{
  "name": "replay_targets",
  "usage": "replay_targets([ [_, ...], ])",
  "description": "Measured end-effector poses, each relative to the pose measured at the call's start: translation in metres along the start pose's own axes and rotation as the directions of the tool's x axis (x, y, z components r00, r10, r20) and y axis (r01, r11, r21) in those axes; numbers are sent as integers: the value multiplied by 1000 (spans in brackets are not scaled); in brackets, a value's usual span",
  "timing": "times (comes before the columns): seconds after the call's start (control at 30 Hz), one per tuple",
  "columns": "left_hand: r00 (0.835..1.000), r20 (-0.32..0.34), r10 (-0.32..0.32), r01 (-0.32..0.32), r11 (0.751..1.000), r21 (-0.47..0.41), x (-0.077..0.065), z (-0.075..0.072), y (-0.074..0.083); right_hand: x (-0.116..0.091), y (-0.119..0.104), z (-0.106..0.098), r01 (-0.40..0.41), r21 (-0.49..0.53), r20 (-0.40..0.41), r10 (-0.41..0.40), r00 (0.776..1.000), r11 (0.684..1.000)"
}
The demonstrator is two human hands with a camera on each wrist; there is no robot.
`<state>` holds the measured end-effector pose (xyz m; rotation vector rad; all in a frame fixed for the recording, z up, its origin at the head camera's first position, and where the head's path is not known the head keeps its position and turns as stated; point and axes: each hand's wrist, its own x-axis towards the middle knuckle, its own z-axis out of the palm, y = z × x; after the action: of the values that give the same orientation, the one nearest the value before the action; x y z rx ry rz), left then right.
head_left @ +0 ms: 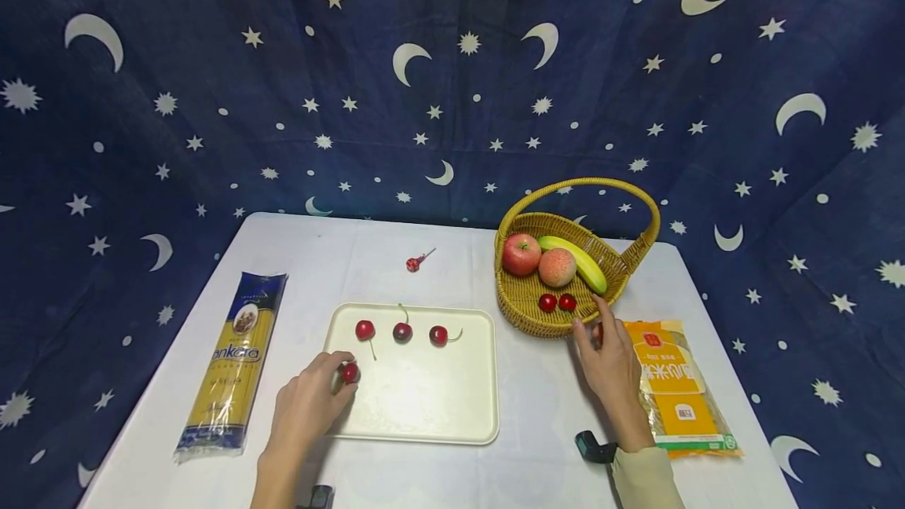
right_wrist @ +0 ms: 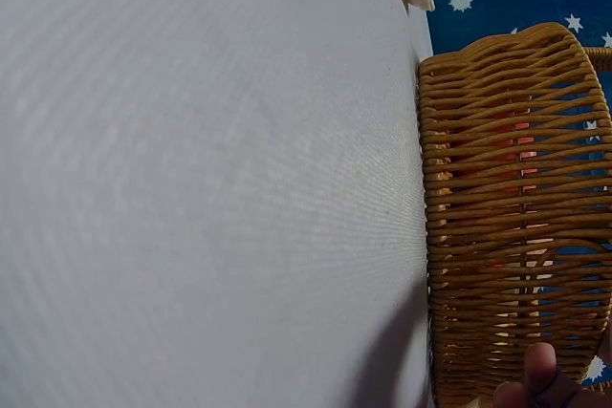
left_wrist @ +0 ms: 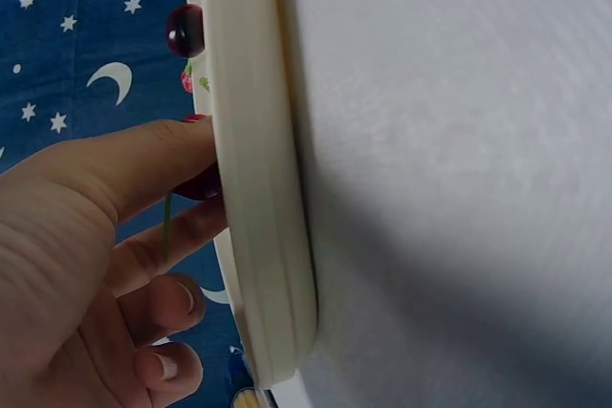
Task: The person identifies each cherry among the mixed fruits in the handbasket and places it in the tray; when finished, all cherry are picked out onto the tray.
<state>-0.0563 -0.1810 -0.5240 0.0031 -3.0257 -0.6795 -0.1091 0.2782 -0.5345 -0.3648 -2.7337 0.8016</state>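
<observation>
At the left edge of a cream tray (head_left: 417,438), my left hand (head_left: 307,403) pinches a red cherry (head_left: 349,372) between thumb and fingers. The left wrist view shows this cherry (left_wrist: 203,184) partly behind the tray wall, a green stem hanging from it. Several other cherries lie along the tray's far side, among them a dark one (head_left: 402,332). My right hand (head_left: 613,360) is at the front rim of a wicker basket (head_left: 519,320), thumb and forefinger apart. Two cherries (head_left: 557,302) lie inside the basket near those fingertips, beside an apple (head_left: 522,254), a peach (head_left: 557,267) and a banana (head_left: 580,261).
A pack of spaghetti (head_left: 233,364) lies left of the tray. Right of my right hand is a yellow pack of noodles (head_left: 682,391), partly under the forearm. A small red lollipop (head_left: 414,264) lies behind the tray. The basket's tall handle (head_left: 581,181) arches above the fruit.
</observation>
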Motion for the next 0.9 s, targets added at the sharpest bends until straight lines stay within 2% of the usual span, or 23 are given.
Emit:
replay_targets([
  [0.3,999,-35,22,-23,1000,-15,-2,-2,3,0,0,0,5,5,-4,-5,1000,1000],
  [0.6,988,-119,94,-101,994,-49,2,-5,15,0,0,0,6,2,-3,-6,1000,1000],
  [0.9,976,-145,164,-173,984,-50,12,-3,30,0,0,1,3,0,0,-3,1000,1000],
])
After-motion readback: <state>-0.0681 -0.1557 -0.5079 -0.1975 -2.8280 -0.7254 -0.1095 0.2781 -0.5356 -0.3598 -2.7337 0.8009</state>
